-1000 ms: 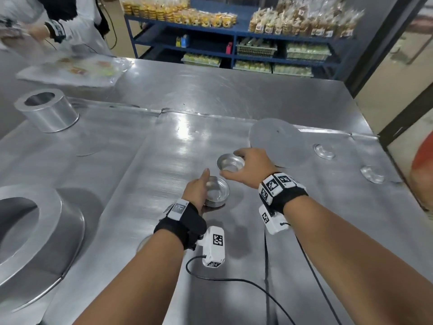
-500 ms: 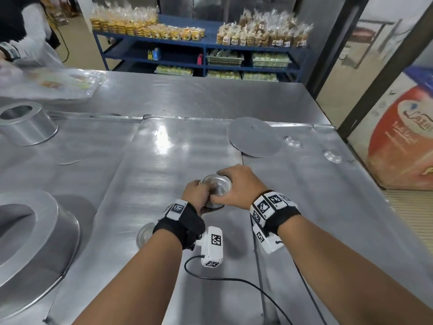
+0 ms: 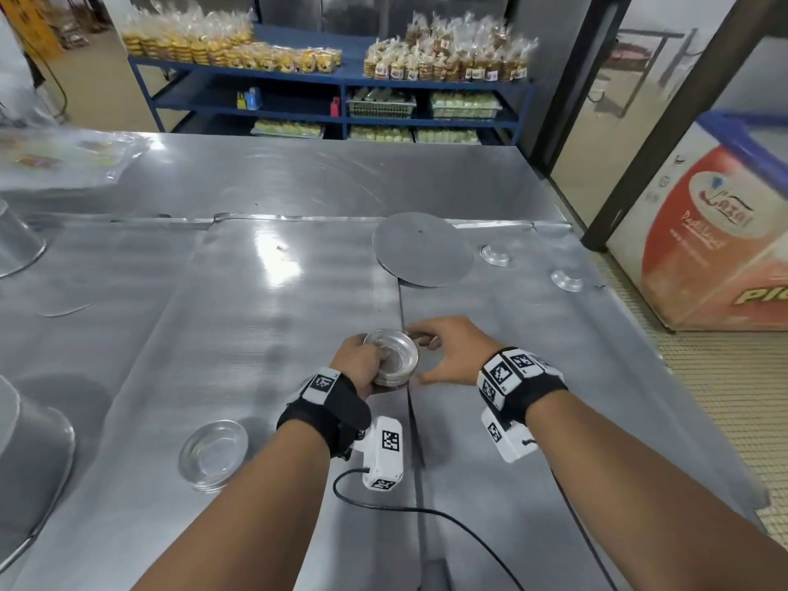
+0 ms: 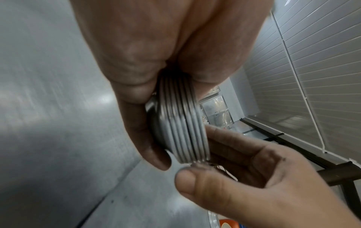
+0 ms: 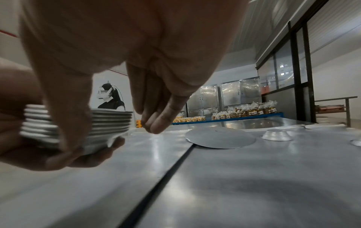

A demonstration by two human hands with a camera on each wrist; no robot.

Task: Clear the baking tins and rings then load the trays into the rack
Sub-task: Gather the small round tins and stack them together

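My left hand (image 3: 375, 371) grips a stack of several small round metal tins (image 3: 391, 361), nested rim to rim, just above the middle tray (image 3: 264, 343). The left wrist view shows the stack (image 4: 182, 123) edge-on between my thumb and fingers. My right hand (image 3: 426, 358) hovers right beside the stack with relaxed fingers and holds nothing. In the right wrist view its thumb crosses in front of the stack (image 5: 111, 121) and its fingertips (image 5: 156, 126) hang clear of it. Two single tins (image 3: 494, 254) (image 3: 566, 280) lie upside down on the right tray (image 3: 533, 398).
A second short stack of tins (image 3: 213, 454) sits near my left forearm. A flat round metal disc (image 3: 422, 249) lies across the seam between the trays. Large metal rings stand at the left edge (image 3: 30, 471) (image 3: 15, 245). Blue shelves (image 3: 341, 78) with bagged goods stand behind the table.
My right hand set its tin onto the stack in my left hand, then drew back to the right and let go. The view has swung right.
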